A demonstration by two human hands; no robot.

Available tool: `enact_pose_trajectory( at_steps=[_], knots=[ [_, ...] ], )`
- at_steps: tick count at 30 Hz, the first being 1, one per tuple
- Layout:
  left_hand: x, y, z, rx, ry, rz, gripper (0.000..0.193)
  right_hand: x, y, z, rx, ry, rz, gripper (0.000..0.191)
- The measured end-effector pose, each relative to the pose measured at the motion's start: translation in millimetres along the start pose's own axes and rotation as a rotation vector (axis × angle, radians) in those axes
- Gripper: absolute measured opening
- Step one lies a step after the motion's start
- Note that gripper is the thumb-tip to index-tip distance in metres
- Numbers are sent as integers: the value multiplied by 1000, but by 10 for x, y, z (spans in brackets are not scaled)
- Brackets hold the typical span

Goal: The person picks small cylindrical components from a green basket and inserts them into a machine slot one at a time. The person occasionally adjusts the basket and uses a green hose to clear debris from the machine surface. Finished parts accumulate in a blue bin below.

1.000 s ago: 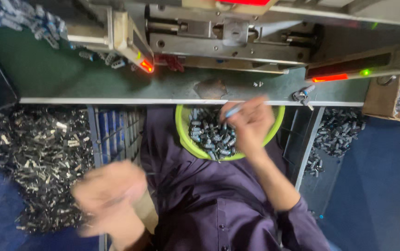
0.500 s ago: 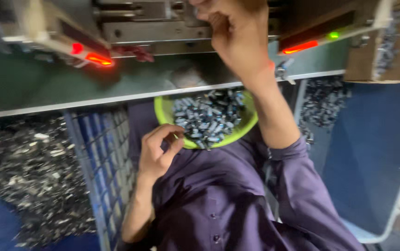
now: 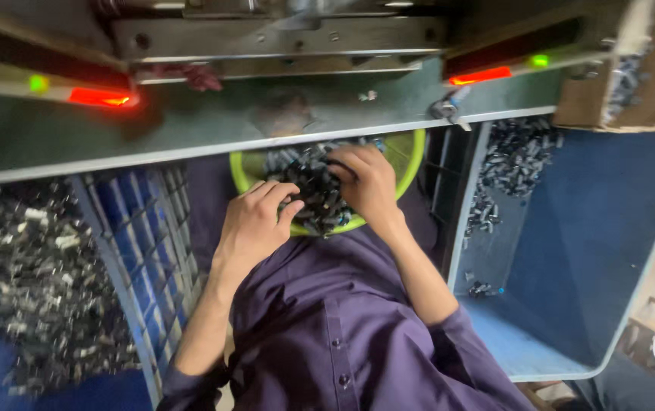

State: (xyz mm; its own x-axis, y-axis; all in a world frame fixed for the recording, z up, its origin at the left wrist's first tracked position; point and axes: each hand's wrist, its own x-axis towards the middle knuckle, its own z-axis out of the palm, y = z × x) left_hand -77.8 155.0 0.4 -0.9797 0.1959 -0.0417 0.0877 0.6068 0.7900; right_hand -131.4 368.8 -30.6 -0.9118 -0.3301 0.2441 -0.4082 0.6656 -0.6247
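Machine: a grey metal press body point(image 3: 282, 34) is seen along the top, cut off by the upper edge; red and green lamps glow on both sides, their housings blurred.
Table: a dull green table point(image 3: 190, 129) edged with a pale metal strip is noted; its near edge hides the far rim of the bowl.
Blue bin: a smooth blue plastic bin point(image 3: 594, 251) is seen at the right, cut off at the frame; a loose scatter of small parts lies at its far end.
Left heap: a heap of small grey metal parts point(image 3: 31, 281) is recorded, too blurred for single shapes to be made out.
Bowl: a round lime-green bowl point(image 3: 411, 164) is held in the lap, below the table edge, heaped with small dark cylindrical parts point(image 3: 316, 198).
Left hand: the left hand point(image 3: 255, 224) rests at the bowl's near rim, fingers curled; whether a part is pinched cannot be told.
Right hand: the right hand point(image 3: 365, 183) is laid on the pile, fingers bent into the parts; the grip's contents are hidden.
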Motion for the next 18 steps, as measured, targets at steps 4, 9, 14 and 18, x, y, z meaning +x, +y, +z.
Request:
enact_pose_trajectory(
  at_steps=[4,9,14,18],
  knots=[
    [191,92,100,36,56,130,16,369,268,236,-117,-143,29,13],
    [-44,211,151,-102,227,133,16,180,280,239,-223,-306,-3,12],
    [-378,-18,388,-201,456,53,35,-237,-249,-60,620,-95,-190,17],
    [-385,-352,629,-689,457,-24,16,-330,-615,-44,799,-40,41,14]
  ],
)
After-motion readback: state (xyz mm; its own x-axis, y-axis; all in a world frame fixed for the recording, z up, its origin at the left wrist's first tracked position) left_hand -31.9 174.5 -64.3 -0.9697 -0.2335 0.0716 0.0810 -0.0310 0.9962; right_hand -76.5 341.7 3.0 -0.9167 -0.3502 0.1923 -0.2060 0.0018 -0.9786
